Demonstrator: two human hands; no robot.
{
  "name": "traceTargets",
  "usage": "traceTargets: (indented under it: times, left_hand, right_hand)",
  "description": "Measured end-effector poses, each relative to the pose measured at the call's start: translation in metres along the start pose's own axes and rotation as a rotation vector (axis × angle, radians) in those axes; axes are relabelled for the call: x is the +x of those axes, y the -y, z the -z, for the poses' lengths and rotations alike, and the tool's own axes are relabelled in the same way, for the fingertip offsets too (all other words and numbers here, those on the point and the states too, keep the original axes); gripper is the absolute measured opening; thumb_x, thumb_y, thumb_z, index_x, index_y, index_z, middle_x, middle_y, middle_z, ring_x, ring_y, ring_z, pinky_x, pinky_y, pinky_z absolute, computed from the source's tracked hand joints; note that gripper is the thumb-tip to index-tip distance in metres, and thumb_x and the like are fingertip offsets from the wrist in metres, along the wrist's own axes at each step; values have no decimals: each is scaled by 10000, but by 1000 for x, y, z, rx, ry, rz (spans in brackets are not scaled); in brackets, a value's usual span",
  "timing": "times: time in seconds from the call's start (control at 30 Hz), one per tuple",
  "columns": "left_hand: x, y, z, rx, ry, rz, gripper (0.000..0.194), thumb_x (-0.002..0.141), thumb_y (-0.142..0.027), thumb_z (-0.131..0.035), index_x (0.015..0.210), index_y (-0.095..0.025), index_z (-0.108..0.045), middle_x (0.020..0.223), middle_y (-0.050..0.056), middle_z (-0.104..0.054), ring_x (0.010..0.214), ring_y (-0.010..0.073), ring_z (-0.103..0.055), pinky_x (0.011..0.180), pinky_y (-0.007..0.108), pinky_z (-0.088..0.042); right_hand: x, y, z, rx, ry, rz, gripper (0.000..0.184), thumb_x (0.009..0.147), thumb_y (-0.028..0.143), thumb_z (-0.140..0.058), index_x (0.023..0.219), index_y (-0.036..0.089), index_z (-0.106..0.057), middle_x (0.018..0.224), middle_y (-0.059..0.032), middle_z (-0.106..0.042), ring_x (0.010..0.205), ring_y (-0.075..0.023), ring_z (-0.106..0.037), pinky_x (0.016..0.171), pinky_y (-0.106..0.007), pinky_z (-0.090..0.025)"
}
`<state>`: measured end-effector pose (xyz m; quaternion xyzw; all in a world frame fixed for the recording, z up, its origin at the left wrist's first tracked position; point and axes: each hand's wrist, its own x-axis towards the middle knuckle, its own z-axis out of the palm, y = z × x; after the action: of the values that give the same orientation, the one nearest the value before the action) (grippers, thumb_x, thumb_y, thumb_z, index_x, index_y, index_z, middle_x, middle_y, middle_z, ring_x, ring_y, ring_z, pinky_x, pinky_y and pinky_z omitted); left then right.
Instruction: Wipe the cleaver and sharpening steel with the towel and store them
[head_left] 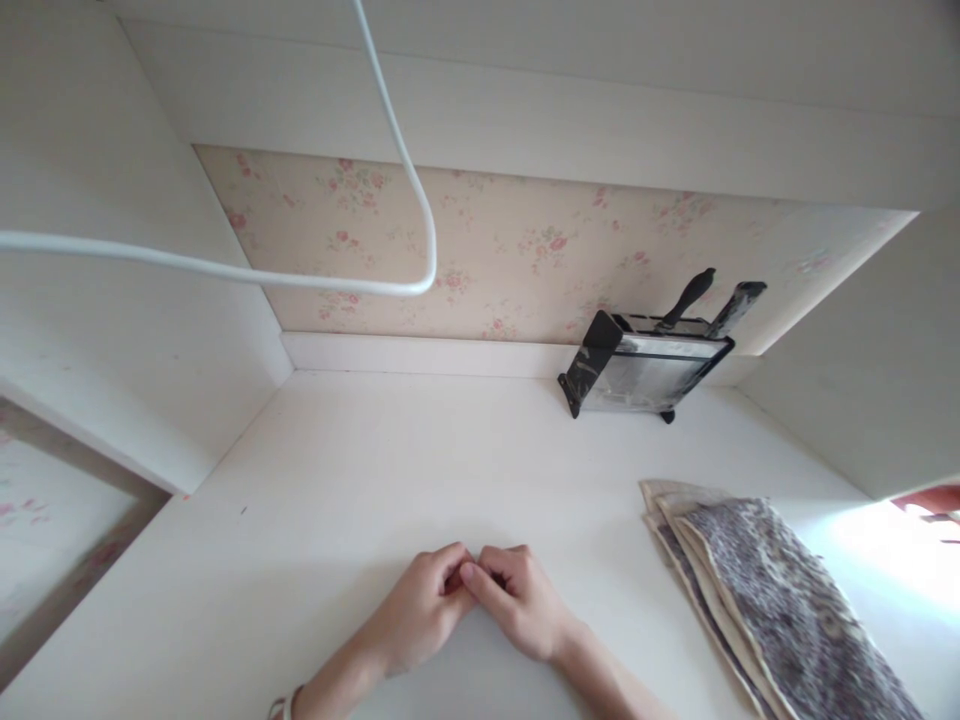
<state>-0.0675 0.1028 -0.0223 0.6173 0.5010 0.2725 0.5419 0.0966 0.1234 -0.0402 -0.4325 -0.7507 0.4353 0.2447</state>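
Note:
My left hand [424,605] and my right hand [525,605] meet at the fingertips low in the middle of the view, above the white desktop [420,450]. Both have their fingers curled in, and the right thumb lies against the left fingers. No object shows in either hand, though the inner sides of the fingers are hidden. Nearest to my right hand is a folded grey patterned towel [787,580] with a beige border. Farther back stands a black-framed knife holder [656,370] with clear sides, two dark handles rising from its top.
A white cable [300,280] hangs bent across the upper left, close to the camera. White side panels [127,300] flank the desktop, with floral wallpaper [495,250] behind and an overhanging board [525,110] above. Bright light falls at the right edge.

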Motion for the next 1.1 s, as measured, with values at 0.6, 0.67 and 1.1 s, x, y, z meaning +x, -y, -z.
traceTargets:
  times: [0.6,0.67,1.1]
  left_hand:
    - [1,4,0,-6,0,-6,218,868,-367,-523,775,-170,-539,675,-34,-505,639,117,-411,567,236,-289]
    - [0,4,-1,-6,2,-8,222,870,-370,-521,771,-172,-533,676,-34,-503,639,116,-410,568,236,-291]
    - [0,1,0,10,-5,-13,232,868,-368,-514,731,-183,-480,649,-42,-465,624,112,-388,559,232,-289]
  right_hand:
    - [0,-1,-1,-14,-7,16,437,929,434,-449,580,179,-387,522,62,-341,509,-68,-327,499,-218,-243]
    - [0,-1,-1,-14,-3,16,436,932,436,-443,585,179,-389,526,60,-351,512,-69,-336,503,-217,-248]
    - [-1,-1,-1,-31,0,10,436,937,437,-438,589,177,-398,531,56,-368,514,-69,-348,510,-216,-257]
